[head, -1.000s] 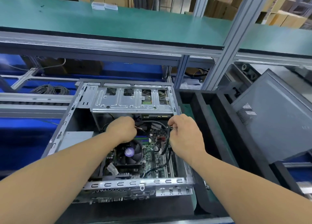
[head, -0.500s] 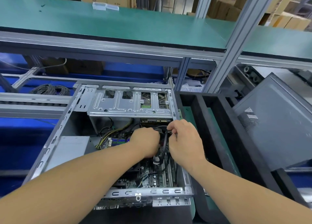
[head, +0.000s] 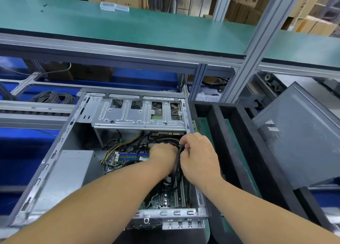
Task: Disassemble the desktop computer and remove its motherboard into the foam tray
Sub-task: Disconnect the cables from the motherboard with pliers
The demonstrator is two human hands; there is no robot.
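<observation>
My right hand [head: 199,157] pinches the black cable [head: 177,162] running lengthwise over the motherboard [head: 165,197]; my left hand [head: 162,156], just beside, fingers hidden, grip unclear.

My hands [head: 184,157] work in a tight pocket of the open grey metal computer case [head: 55,162], hemmed by the silver perforated drive cage [head: 138,115] above and a looping black cable [head: 177,157] between them. The grey box-shaped power supply [head: 68,175] blocks the left. The black foam tray [head: 228,133], just right of the case, has open slots.
</observation>
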